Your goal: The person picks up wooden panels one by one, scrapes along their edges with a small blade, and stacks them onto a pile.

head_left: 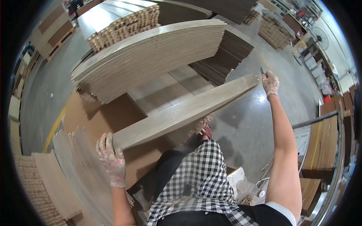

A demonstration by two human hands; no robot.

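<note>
A long grey wood-grain plank (181,113) slants across the view in front of me, its right end farther away. My left hand (112,160), in a white glove with pinkish spots, grips the plank's near left end. Beside the far right end is my right hand (270,84), in a matching glove and closed like a fist. A thin dark blade-like tool (262,70) sticks out of that fist; its handle is hidden by the fingers. Whether the right hand also touches the plank I cannot tell.
A tall stack of similar planks (151,56) stands ahead on a pallet base, with another stack (120,19) behind it. Brown cardboard (79,120) and more planks (75,165) lie at the left. On the right are a metal-framed rack (337,150) and cardboard boxes (320,147).
</note>
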